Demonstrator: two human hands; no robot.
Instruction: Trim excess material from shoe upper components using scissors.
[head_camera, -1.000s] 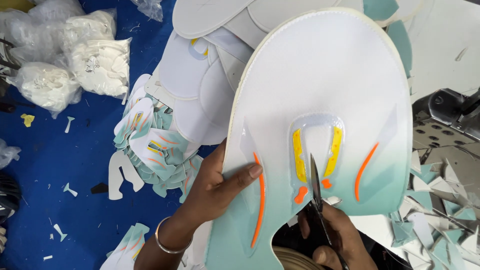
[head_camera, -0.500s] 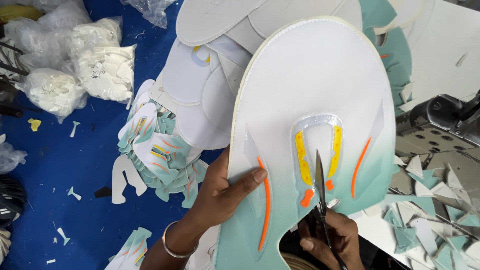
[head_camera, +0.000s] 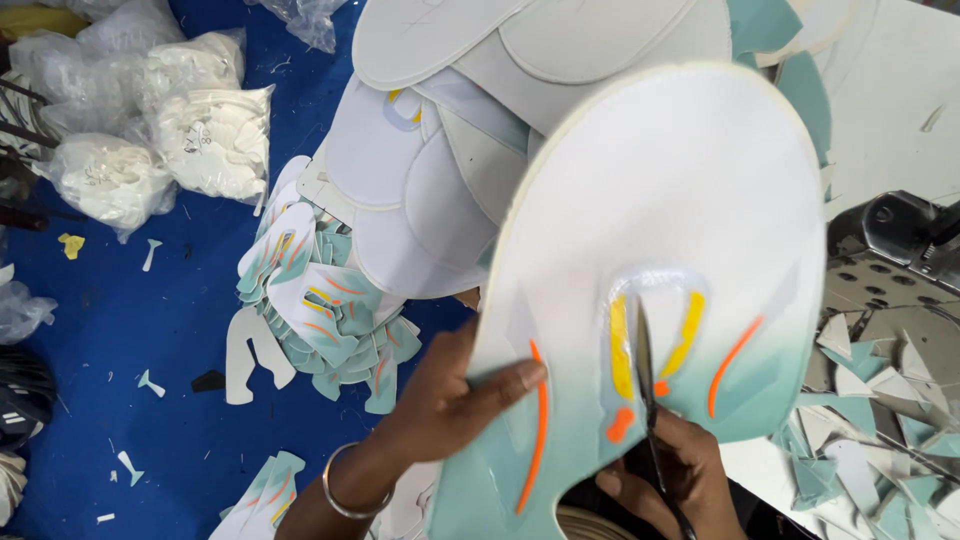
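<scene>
My left hand (head_camera: 455, 405) grips the left edge of a large white foam shoe panel (head_camera: 680, 210), thumb on its face near an orange stripe. The panel fades to teal at the bottom and carries yellow and orange marks around a U-shaped outline. My right hand (head_camera: 680, 475) is below the panel, shut on a pair of scissors (head_camera: 645, 365). The blades point upward inside the U-shaped outline, between the two yellow marks. A metal bangle circles my left wrist.
A heap of cut teal-and-white pieces (head_camera: 320, 300) lies left on the blue surface (head_camera: 150, 320). White uncut panels (head_camera: 440, 150) are stacked behind. Plastic bags of white pieces (head_camera: 160, 130) sit top left. Teal offcuts (head_camera: 880, 420) and a metal machine part (head_camera: 900, 240) are at right.
The panel has tilted and shifted slightly right in my left hand. The scissors have advanced upward into the U-shaped outline.
</scene>
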